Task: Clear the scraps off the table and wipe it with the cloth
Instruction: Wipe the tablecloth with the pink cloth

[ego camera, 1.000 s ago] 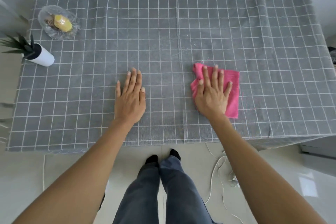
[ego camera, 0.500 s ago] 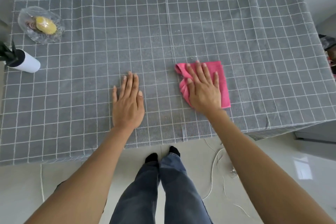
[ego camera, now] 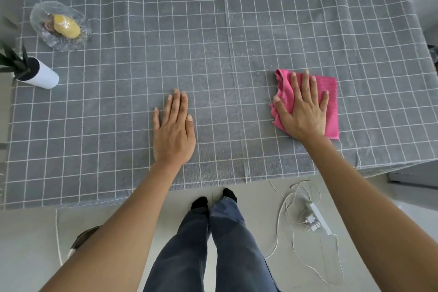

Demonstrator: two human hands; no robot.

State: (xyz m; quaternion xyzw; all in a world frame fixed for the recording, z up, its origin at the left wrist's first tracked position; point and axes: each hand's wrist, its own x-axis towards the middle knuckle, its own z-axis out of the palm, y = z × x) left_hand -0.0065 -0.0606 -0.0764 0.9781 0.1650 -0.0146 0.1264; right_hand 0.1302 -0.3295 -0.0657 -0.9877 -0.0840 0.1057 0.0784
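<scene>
A pink cloth (ego camera: 331, 92) lies on the grey checked tablecloth (ego camera: 213, 19) toward the right front. My right hand (ego camera: 302, 111) presses flat on it, palm down and fingers spread, covering most of it. My left hand (ego camera: 174, 133) rests flat on the tablecloth near the front middle and holds nothing. A glass dish (ego camera: 79, 41) at the far left holds a yellow scrap (ego camera: 66, 26) and some brownish bits. Fine pale crumbs (ego camera: 241, 37) dot the cloth near the middle seam.
A white pot (ego camera: 45, 77) with a spiky green plant stands at the left edge, in front of the dish. On the floor below the table's front right lies a white power strip (ego camera: 317, 220) with loose cables. My legs stand at the front edge.
My right hand has slid the pink cloth to the right, away from my left hand. My left hand has stayed flat in place.
</scene>
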